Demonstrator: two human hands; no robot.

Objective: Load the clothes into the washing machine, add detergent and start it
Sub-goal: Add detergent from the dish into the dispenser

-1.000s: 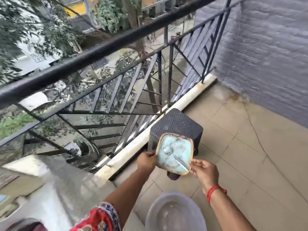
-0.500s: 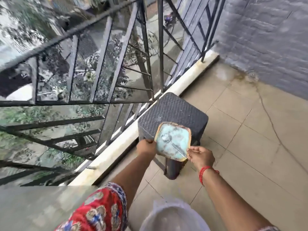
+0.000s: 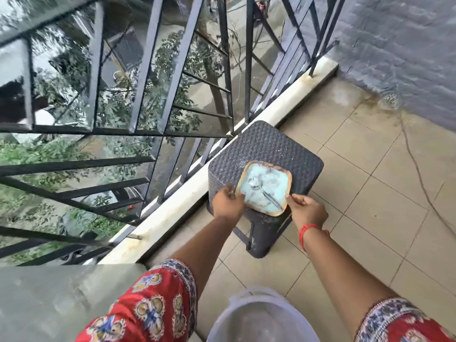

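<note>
While both hands, left hand (image 3: 228, 202) and right hand (image 3: 307, 210), grip the tray (image 3: 265, 187) (spoon (image 3: 264, 192) inside); stool (image 3: 265, 149) beneath.

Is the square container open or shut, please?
Open: the container has no lid, and its pale blue contents and a spoon show from above.

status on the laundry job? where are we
Done: nothing confirmable; no washing machine or clothes are in view.
In hand: left hand and right hand hold a square container of pale blue detergent with a spoon over the stool.
Left: loading, adding detergent, starting.
</note>
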